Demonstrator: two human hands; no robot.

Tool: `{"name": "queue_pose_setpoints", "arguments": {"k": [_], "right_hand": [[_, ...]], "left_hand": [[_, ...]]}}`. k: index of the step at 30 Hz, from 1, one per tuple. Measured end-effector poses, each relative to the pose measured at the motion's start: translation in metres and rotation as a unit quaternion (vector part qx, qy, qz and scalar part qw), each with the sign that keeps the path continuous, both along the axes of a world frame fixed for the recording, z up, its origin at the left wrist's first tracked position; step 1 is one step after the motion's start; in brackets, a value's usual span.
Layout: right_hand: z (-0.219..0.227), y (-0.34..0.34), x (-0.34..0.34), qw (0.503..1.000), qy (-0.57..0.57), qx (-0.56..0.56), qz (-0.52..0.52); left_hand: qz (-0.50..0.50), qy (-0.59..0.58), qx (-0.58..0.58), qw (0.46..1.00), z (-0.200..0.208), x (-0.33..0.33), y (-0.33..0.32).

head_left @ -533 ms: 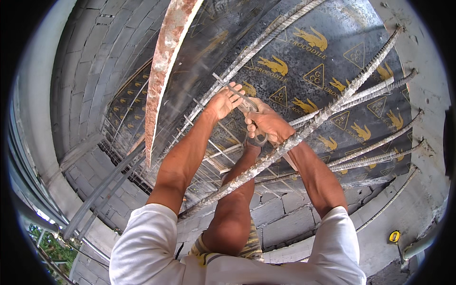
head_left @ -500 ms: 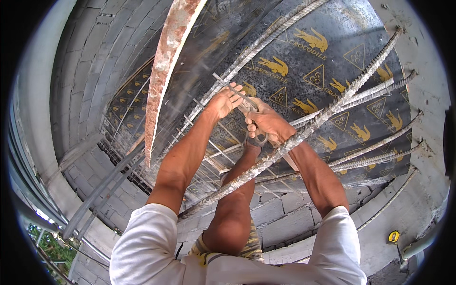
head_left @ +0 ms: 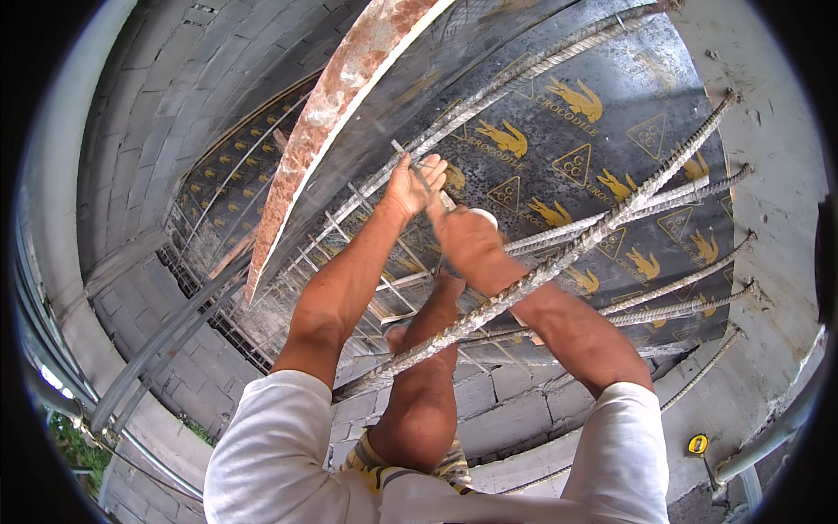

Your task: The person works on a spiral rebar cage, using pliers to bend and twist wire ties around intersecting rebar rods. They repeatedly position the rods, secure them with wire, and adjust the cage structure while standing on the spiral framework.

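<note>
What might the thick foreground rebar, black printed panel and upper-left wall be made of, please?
The foreground rebar looks like steel: ribbed, grey-crusted. The black panel seems film-faced plywood: smooth sheen, core unclear. The upper-left wall appears unpainted concrete block: matt grey, jointed.

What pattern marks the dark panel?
Gold animals and triangles on the black panel; head view shows it best.

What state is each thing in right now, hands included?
Left hand: palm up, fingers half-curled at a thin bar.
Right hand: closed around a mostly hidden tool.
Thick rebar: slanting, rough, crusted.
Black panel: scuffed, gold-printed.
Red-brown strip: patchy, worn.
Tape measure: apart from both hands; blade too small to tell.
</note>
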State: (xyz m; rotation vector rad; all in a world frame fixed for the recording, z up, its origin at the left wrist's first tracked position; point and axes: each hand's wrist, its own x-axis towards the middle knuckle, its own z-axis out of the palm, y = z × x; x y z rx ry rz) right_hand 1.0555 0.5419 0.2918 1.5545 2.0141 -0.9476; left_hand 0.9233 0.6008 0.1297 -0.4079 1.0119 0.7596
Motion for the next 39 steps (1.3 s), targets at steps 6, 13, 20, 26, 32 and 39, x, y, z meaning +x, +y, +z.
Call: {"name": "queue_pose_setpoints", "arguments": {"k": [6,13,20,26,32,39], "right_hand": [[0.005,0.016,0.014,0.976,0.135,-0.159,-0.058],[-0.039,-0.038,-0.028,-0.221,0.675,-0.569,-0.413],[-0.059,-0.038,-0.002,0.395,0.396,-0.477,-0.678],[-0.059,-0.036,0.028,0.952,0.095,0.006,-0.291],[-0.032,-0.018,0.056,0.923,0.169,-0.047,-0.344],[-0.005,0.003,0.058,0.465,0.456,-0.422,-0.631]], "left_hand": [[0.045,0.108,-0.045,0.992,-0.003,0.019,-0.001],[0.076,-0.012,-0.029,0.997,-0.01,0.0,-0.007],[0.055,-0.091,-0.022,0.994,-0.02,0.0,-0.01],[-0.268,0.061,-0.006,0.962,0.002,-0.014,0.012],[-0.182,0.08,0.043,0.979,0.018,-0.017,0.0],[-0.08,0.056,0.062,0.993,0.004,0.002,-0.02]]}}
